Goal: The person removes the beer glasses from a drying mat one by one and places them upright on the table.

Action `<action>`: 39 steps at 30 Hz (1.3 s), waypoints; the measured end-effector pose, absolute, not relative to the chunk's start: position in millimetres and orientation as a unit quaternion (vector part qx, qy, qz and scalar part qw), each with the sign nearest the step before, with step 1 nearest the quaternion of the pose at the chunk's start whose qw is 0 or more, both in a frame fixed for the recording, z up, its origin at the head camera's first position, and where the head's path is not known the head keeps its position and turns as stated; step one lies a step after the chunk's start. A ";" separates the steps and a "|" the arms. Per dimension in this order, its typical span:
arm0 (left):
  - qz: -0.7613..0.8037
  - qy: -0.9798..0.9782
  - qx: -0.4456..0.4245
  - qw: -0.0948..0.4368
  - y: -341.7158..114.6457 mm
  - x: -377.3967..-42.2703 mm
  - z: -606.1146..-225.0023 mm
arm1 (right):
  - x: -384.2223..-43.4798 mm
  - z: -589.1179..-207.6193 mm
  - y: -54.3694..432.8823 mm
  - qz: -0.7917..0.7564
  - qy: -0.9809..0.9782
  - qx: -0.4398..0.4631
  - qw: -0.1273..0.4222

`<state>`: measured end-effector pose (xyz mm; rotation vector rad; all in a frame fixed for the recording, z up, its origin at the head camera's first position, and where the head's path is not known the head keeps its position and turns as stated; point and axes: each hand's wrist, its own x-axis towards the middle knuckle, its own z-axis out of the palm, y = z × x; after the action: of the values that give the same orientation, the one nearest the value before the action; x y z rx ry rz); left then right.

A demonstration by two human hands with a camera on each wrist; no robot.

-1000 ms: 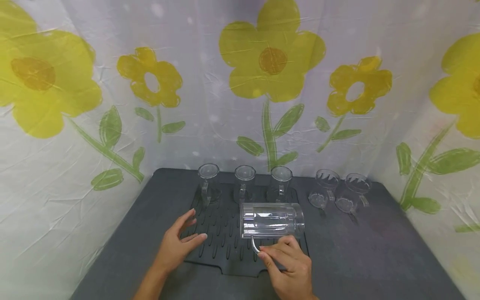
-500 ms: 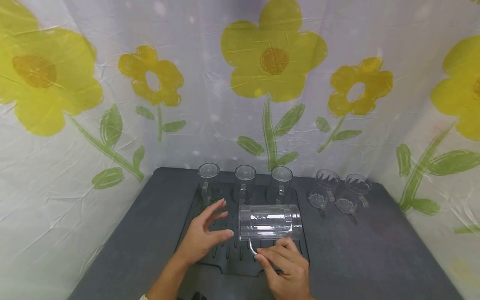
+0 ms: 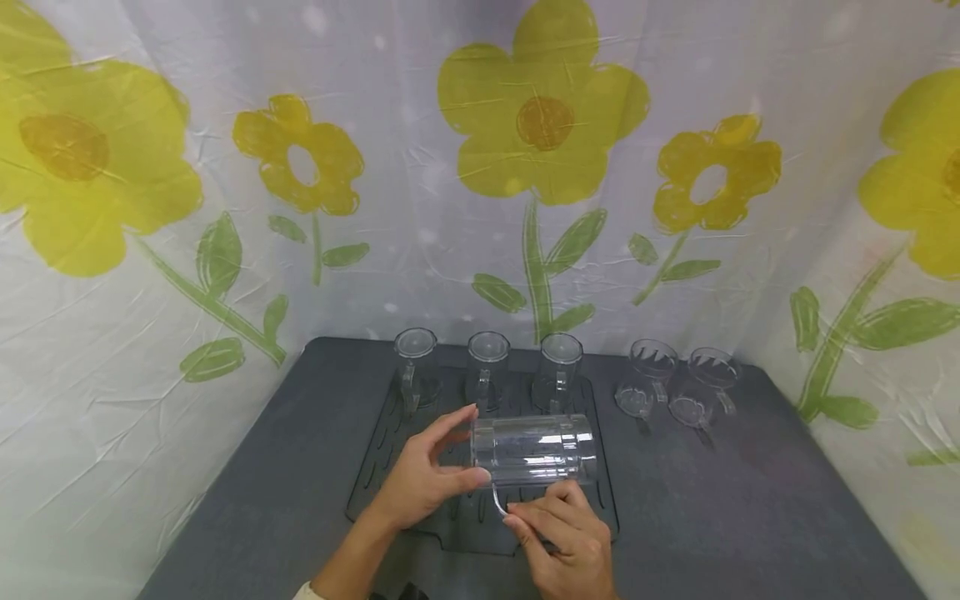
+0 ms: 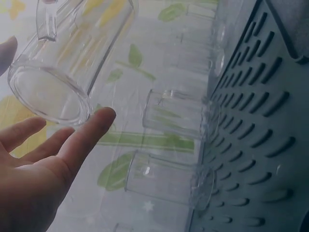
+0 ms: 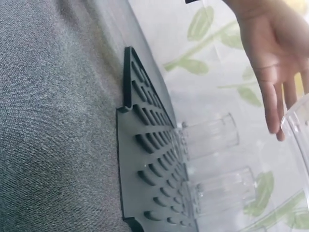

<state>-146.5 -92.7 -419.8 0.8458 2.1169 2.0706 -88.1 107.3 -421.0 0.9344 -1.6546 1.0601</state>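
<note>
A clear mug (image 3: 536, 450) lies sideways in the air over the dark ridged drying mat (image 3: 468, 542). My right hand (image 3: 566, 533) pinches its handle between thumb and fingers, low and to the right. At the mug's left end is my left hand (image 3: 427, 475), thumb and fingers spread to either side of that end. In the left wrist view, the left hand's (image 4: 43, 174) straight fingers come right up to the round end of the mug (image 4: 50, 94). The right wrist view catches only a sliver of the mug (image 5: 300, 130), beside the left hand's fingertips.
Three clear mugs, the left one (image 3: 416, 367), the middle one (image 3: 488, 371) and the right one (image 3: 558, 371), stand upside down along the mat's far edge. Two more mugs (image 3: 647, 379) stand upright on the grey table (image 3: 712, 517) at right. A flowered curtain (image 3: 420, 250) encloses the table.
My left hand has moved right, from the mat's left side to the mug's end. The right hand keeps its pinch on the handle, and the mug has shifted slightly down and left.
</note>
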 end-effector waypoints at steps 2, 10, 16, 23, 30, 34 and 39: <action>0.669 0.688 0.279 0.033 -91.1 -147.3 -420.3 | -85.4 -416.0 106.1 0.431 -0.673 0.382 0.465; 0.685 0.672 0.279 0.033 -88.0 -150.5 -423.5 | -83.5 -414.2 108.5 0.420 -0.684 0.376 0.463; 0.696 0.668 0.261 0.022 -87.9 -149.0 -425.5 | -79.5 -437.7 121.1 0.467 -0.714 0.216 0.474; 0.708 0.661 0.247 -0.001 -88.1 -148.5 -426.7 | -70.1 -439.3 126.9 0.634 -0.732 -0.043 0.247; 0.718 0.651 0.247 0.018 -84.2 -147.5 -429.9 | -64.6 -428.8 128.5 0.801 -0.598 -0.001 0.026; 0.728 0.639 0.245 0.044 -83.2 -147.4 -431.3 | -65.7 -422.3 134.0 0.844 -0.536 0.033 0.000; 0.732 0.631 0.247 0.070 -82.2 -146.9 -431.6 | -68.7 -416.2 139.9 0.863 -0.494 0.099 -0.024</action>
<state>-146.9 -82.2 -431.6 0.7437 1.8982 2.2023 -68.7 139.9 -416.2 0.3153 -1.5775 2.7546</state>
